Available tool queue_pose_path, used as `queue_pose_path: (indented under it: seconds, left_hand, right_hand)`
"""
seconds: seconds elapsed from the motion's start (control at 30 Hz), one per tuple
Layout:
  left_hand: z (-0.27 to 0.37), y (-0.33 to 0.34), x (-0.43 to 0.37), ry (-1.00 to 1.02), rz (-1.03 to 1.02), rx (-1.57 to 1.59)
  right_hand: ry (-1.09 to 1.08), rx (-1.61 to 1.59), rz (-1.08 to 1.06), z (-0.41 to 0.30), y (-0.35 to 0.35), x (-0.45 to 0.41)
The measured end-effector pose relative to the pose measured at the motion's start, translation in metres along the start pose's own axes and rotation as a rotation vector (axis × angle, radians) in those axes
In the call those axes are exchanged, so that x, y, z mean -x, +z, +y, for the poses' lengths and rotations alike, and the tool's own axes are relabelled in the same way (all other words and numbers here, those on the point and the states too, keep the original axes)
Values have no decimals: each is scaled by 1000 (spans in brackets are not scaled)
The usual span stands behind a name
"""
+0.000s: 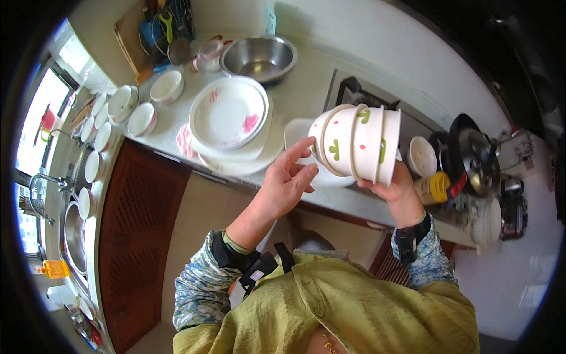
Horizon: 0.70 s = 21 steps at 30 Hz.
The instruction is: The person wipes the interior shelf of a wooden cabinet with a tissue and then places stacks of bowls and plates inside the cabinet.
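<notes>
A nested stack of white ceramic bowls (353, 144) with green and red painted marks is tipped on its side above the counter. My right hand (393, 183) grips the stack at its right end, the fingers partly hidden behind it. At the other end, my left hand (292, 177) has its fingers bent and apart beside the base of the outermost bowl; whether a fingertip touches it, I cannot tell. Behind the stack, a pale dish (298, 128) is partly covered. Left of it, white plates with pink flowers (227, 113) lie piled on larger plates.
A steel basin (258, 59) stands at the back of the counter. Several white bowls (167, 86) line the left side towards the sink (75, 239). A gas hob (340, 90) lies behind the held stack; a lidded wok (475, 155) and a yellow-capped container (435, 188) are to the right.
</notes>
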<state>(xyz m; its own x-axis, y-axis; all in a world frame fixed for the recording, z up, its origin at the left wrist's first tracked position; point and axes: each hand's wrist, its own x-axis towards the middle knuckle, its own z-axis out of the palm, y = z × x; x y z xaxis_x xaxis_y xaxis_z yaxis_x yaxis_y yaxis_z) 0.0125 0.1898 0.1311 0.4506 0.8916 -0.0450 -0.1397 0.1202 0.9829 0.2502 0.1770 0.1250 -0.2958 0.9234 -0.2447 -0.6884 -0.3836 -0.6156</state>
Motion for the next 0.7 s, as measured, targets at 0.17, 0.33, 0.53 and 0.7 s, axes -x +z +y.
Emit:
queue_pose_path:
  seconds: [0.17, 0.33, 0.53, 0.7]
  left_hand:
    - [-48, -7, 79, -74, -160, 62]
    - [-87, -1, 136, -248, -230, 35]
    - [-156, 9, 171, -350, -191, -42]
    - [-225, 33, 175, -262, -36, -192]
  right_hand:
    - [-47, 74, 45, 82, -8, 84]
    - [170, -110, 194, 148, -29, 143]
    - [274, -8, 384, 201, -71, 168]
    - [337, -220, 466, 232, -129, 167]
